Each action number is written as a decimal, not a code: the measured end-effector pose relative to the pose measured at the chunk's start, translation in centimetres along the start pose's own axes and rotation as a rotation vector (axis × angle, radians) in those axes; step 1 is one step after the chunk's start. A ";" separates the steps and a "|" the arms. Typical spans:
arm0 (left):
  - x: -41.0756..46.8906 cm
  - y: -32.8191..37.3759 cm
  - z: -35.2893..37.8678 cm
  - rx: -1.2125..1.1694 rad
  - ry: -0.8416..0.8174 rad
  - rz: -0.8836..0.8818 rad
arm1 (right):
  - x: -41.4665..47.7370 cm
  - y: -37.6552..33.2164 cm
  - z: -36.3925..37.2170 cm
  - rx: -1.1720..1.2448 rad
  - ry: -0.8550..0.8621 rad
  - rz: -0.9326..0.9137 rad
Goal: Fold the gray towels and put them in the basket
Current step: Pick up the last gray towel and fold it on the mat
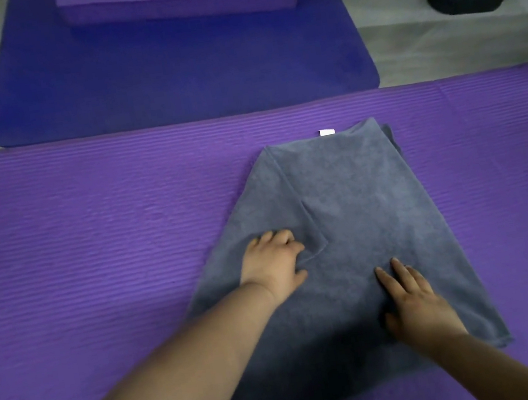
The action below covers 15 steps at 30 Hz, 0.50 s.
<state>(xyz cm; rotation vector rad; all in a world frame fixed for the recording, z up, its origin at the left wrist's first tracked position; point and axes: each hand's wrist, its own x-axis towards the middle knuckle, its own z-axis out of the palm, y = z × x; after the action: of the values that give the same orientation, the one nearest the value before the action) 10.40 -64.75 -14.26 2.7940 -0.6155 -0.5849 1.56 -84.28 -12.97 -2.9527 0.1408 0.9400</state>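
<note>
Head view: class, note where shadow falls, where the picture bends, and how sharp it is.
In the head view, dark shadow covers the near part of the gray towel between the arms; head view, the right hand is dimmer than the left hand; head view, the far edge of the purple mat bows slightly; head view, detail is soft throughout.

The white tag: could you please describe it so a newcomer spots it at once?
Start at the near purple mat. A gray towel lies on it; the white tag sticks out from its far edge, small and bright against the purple.
</note>
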 end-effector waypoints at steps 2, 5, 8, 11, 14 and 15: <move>0.3 -0.5 0.3 0.017 0.058 -0.016 | 0.1 0.5 0.3 0.022 0.007 -0.004; 0.6 -2.5 -0.9 -0.252 0.140 -0.155 | 0.1 1.4 1.1 0.060 0.126 -0.075; 0.6 -7.3 -3.7 -0.555 0.403 -0.450 | 0.0 3.2 2.2 0.230 0.356 -0.029; 0.6 -15.1 -5.8 -0.591 0.389 -0.749 | -0.3 5.2 2.5 0.353 0.523 0.197; -0.2 -19.2 -6.6 -0.581 0.338 -0.930 | -0.4 6.9 2.5 0.504 0.460 0.523; -0.6 -18.6 -6.6 -0.512 0.396 -0.925 | -0.4 7.3 2.4 0.567 0.395 0.587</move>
<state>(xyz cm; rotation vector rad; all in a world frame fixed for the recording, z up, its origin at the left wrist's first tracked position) 19.24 -47.15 -13.62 2.4331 0.8298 -0.2386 -0.92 -91.39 -14.78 -2.5239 1.1200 0.2374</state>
